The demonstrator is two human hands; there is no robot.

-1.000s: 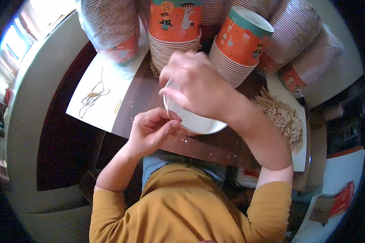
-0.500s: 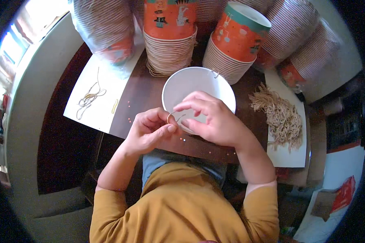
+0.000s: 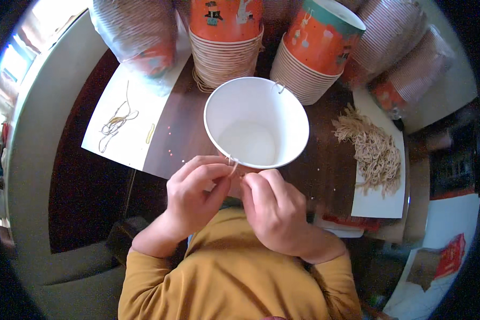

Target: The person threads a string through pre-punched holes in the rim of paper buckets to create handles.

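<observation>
A white-lined paper bucket (image 3: 218, 114) stands upright at the table's near side, its open mouth tilted toward me. A short thin cord (image 3: 234, 167) passes at its near rim. There, my left hand (image 3: 196, 184) pinches the cord between thumb and fingers. Just to the right, my right hand (image 3: 276, 208) is also closed in a pinch on the cord, below the rim; the fingertips hide most of it. Another cord loop (image 3: 280, 87) hangs through the far rim, slightly to the right.
Nested orange buckets with cords around them (image 3: 226, 58) and a second stack (image 3: 314, 48) stand behind. Plastic-wrapped stacks (image 3: 136, 32) flank them. A heap of beige cords (image 3: 378, 157) lies on white paper at right; loose cord (image 3: 114, 125) lies on a sheet at left.
My right hand has come down from over the bucket's mouth to below its near rim, and its fingers have closed. The cord is now at the rim, and the bucket's inside is in full view.
</observation>
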